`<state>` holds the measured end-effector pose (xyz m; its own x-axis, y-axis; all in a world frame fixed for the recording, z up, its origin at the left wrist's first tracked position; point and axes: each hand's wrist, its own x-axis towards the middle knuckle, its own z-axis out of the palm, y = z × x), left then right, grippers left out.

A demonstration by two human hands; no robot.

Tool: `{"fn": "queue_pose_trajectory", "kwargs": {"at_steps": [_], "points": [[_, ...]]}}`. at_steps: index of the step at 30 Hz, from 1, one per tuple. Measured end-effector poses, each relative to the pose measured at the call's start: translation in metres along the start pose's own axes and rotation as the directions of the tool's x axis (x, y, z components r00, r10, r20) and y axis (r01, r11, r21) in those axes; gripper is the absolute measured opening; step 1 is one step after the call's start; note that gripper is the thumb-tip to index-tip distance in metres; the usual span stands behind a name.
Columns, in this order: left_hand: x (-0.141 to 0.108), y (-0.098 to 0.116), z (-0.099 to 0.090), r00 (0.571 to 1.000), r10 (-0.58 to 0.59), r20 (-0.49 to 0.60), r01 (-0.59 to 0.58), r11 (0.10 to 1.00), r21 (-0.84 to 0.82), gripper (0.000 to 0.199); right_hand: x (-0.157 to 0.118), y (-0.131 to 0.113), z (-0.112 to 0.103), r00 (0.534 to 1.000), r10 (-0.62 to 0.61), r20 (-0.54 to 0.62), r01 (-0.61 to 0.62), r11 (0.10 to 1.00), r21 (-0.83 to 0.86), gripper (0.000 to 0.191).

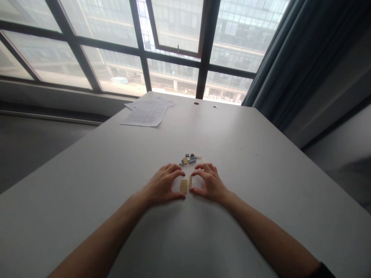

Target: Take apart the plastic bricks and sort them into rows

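Note:
Two tan toy building plates lie between my hands on the white table. The wider one, a studded rectangular tan plate (pixel 183 186), is within the curve of my left hand (pixel 164 184); its thumb and fingers are apart, with gaps at both ends of the plate. My right hand (pixel 210 183) pinches a narrow tan plate (pixel 190 182) lengthwise, index fingertip at its far end and thumb at its near end. A thin strip of table separates the two plates. Just beyond my fingers sits a small pile of loose bricks (pixel 191 161) in grey, black, white and tan.
Printed paper sheets (pixel 145 116) lie at the far left of the white table (pixel 232 139). Near the far edge are a dark round spot (pixel 196 103) and a small dark-and-white mark (pixel 215 107). Windows stand behind the table, and a dark curtain (pixel 278 65) hangs at right.

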<state>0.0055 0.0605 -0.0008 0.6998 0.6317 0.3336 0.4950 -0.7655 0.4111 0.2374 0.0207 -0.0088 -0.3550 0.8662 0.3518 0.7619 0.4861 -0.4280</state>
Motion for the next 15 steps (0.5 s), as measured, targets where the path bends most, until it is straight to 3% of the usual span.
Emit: {"fn": "queue_pose_trajectory", "kwargs": {"at_steps": [5,15], "points": [[-0.0003,0.0068,0.0006,0.996,-0.004,0.086,-0.004,0.996,0.084,0.058,0.0002,-0.0024,0.0018,0.996,0.028,0.087,-0.027,1.000,-0.002,0.042],[0.0010,0.0081,-0.0022,0.992,-0.009,0.127,-0.002,0.996,0.088,0.037,-0.0002,-0.0023,0.0023,0.996,-0.004,0.085,0.003,1.000,0.014,0.043]]}}
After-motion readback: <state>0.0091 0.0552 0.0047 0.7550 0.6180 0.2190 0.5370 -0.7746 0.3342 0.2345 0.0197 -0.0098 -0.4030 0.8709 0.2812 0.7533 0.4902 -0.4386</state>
